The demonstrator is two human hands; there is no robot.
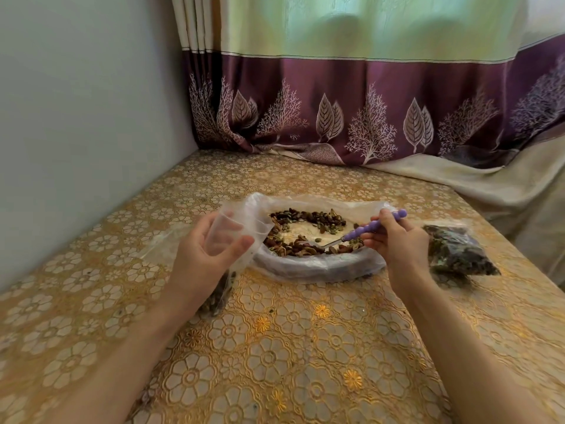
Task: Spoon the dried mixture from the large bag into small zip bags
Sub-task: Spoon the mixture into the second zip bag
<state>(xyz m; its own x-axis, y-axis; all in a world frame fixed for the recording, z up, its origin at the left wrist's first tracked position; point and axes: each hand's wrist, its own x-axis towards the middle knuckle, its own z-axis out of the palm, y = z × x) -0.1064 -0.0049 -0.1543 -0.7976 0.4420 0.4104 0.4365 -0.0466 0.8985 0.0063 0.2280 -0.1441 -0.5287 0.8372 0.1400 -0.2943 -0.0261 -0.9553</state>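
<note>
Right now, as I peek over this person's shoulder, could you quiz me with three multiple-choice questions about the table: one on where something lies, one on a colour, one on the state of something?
1. Where does the filled small bag lie?
A. To the right of the large bag
B. Inside the large bag
C. On the curtain

2. What colour is the spoon handle?
A. Red
B. Purple
C. Green

3. What is the state of the small zip bag in the left hand?
A. Sealed and lying flat
B. Held with its mouth open
C. Torn in half

Answers:
1. A: the filled bag rests on the tablecloth, right of the large bag.
2. B: the beaded handle held by the right hand is purple.
3. B: the fingers keep its mouth open beside the dried mixture.
</note>
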